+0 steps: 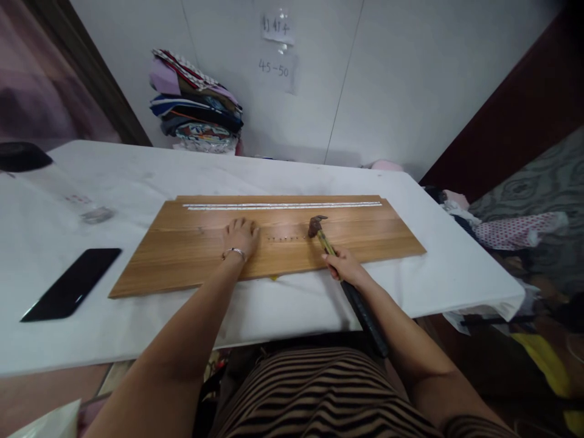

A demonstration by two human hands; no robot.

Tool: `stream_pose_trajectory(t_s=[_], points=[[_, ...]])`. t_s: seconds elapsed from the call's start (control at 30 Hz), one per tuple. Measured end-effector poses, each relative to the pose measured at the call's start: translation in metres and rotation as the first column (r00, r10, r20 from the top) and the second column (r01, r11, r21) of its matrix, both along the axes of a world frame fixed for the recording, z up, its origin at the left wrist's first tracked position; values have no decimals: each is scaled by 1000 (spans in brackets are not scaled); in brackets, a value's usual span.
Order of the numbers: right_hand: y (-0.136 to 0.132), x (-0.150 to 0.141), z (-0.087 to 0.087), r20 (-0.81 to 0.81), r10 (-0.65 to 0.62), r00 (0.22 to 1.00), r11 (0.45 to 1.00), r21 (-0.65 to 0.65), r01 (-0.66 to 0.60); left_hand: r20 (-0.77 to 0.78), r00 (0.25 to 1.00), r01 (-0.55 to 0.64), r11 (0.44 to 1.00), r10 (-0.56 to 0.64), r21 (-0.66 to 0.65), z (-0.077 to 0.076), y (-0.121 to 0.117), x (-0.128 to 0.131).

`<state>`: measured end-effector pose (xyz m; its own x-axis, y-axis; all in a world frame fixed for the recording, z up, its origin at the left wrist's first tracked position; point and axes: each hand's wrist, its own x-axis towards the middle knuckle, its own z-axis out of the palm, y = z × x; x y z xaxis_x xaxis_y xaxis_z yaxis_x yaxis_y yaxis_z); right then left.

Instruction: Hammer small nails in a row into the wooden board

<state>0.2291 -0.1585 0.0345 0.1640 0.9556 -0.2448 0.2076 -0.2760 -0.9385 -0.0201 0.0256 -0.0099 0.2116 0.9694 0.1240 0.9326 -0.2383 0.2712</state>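
My right hand (pixel 344 266) is wrapped round the shaft of a claw hammer (pixel 325 242). The hammer's rusty head sits over the wooden board (pixel 387 231), at the right end of a short row of nails (pixel 285 238); whether it touches a nail I cannot tell. The black grip hangs past the table's front edge. My left hand (pixel 241 236), with a bracelet at the wrist, lies flat on the board to the left of the nails, fingers stretched out and holding nothing. Two white strips (pixel 283 207) run along the board's far side.
The board lies on a white-covered table (pixel 255 310). To the left are a black phone-like slab (pixel 70 285) and a clear bottle with a dark cap (pixel 25 157). Folded clothes (pixel 198 103) are piled at the back, against a wall with paper notes (pixel 277 72).
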Motion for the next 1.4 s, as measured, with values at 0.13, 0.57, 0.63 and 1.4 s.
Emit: stream_pose_trajectory(t_s=[0.13, 0.57, 0.63, 1.4], points=[[0, 0, 1, 13, -7, 1000, 1000, -4, 7, -2, 1000, 1, 1000, -1, -21, 3, -1, 0], [-1, -2, 4, -2, 2, 1000, 1000, -20, -2, 18, 1000, -4, 1000, 4, 0, -2, 2, 0], [-1, -3, 5, 5, 5, 1000, 1000, -19, -4, 20, 1000, 2, 1000, -2, 2, -2, 2, 0], [1, -1, 1, 14, 11, 1000, 1000, 5, -11, 32, 999, 10, 1000, -10, 4, -1, 1, 0]])
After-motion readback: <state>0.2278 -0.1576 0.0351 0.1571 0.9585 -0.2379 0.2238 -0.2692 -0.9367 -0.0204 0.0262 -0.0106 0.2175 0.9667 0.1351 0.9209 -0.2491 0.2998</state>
